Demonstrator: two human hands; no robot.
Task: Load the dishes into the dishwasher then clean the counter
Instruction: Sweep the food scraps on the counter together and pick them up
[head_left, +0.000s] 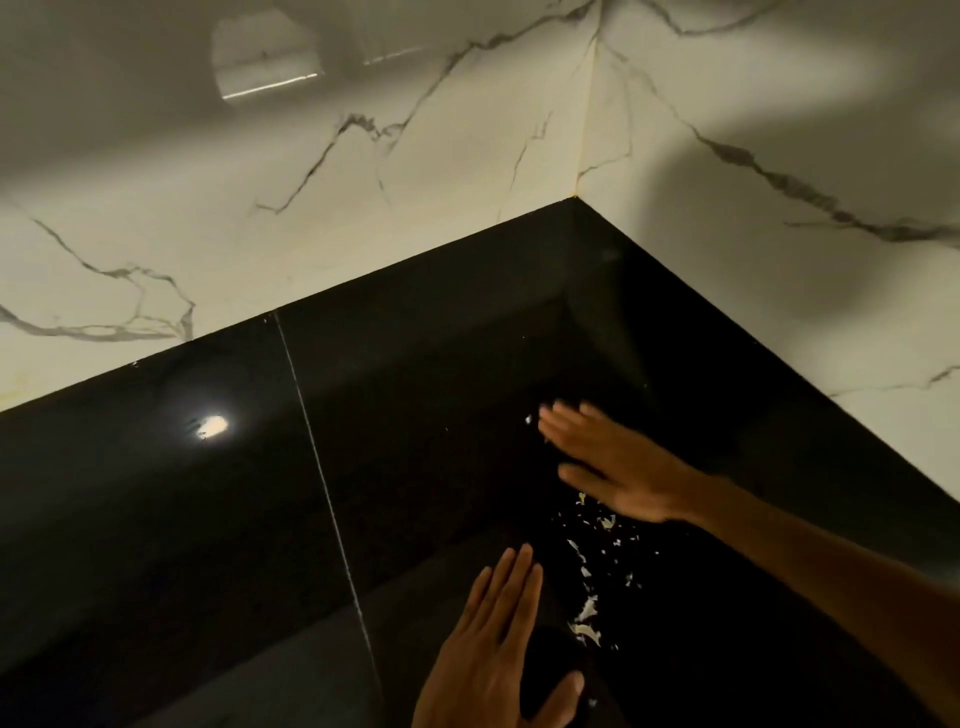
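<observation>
Crumbs: pale crumbs lie scattered on the counter, in a loose strip between my two hands, closer to the front edge than to the back corner.
Right hand: my right hand is flat, fingers straight and close together, pointing left. The strip of crumbs starts just beside its thumb. The hand is blurred, so I cannot tell if the fingers touch the counter.
Left hand: my left hand is also flat, fingers straight and a little apart, thumb spread to the right. It holds nothing. The biggest flakes lie just right of it, above the thumb.
Counter: black, polished, very glossy; a bright spot of light reflects near its left side. A thin pale seam runs across it from the back edge toward the front.
Corner: the counter ends in a sharp back corner where two walls meet.
Walls: white, marble-like, smooth and shiny, with thin grey veins. A blurred reflection shows on the left wall near the top.
Crumb shape: small, irregular, thin flakes, white to yellowish.
</observation>
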